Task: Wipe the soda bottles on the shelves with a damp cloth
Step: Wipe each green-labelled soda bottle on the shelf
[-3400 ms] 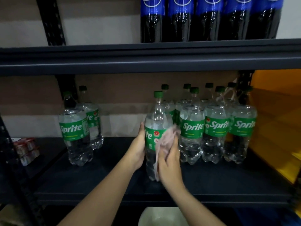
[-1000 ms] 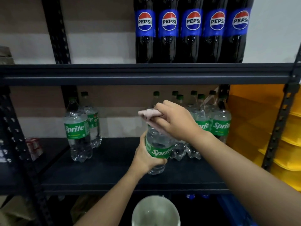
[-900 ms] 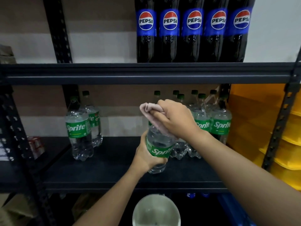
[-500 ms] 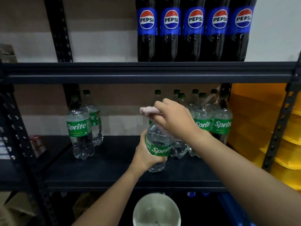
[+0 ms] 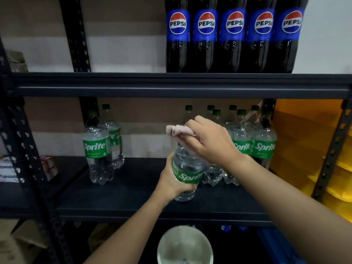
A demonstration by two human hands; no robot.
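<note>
Since the first frame the cloth (image 5: 180, 130) has climbed from the label to the top of the bottle (image 5: 187, 169), and the bottle now tilts. The right hand (image 5: 211, 141) clenches the cloth over the cap and neck; the left hand (image 5: 171, 180) grasps the bottle at its label, near the front edge of the lower shelf (image 5: 133, 189). Other green-capped bottles stand at 9 and 2 o'clock of it. To wipe well, I would twist the cloth around the neck while the left hand holds the bottle firm.

The dark lower shelf (image 5: 133, 197) carried two Sprite bottles (image 5: 97, 149) at left and a cluster (image 5: 262, 147) at right; the upper shelf (image 5: 114, 84) bore five Pepsi bottles (image 5: 234, 40).
</note>
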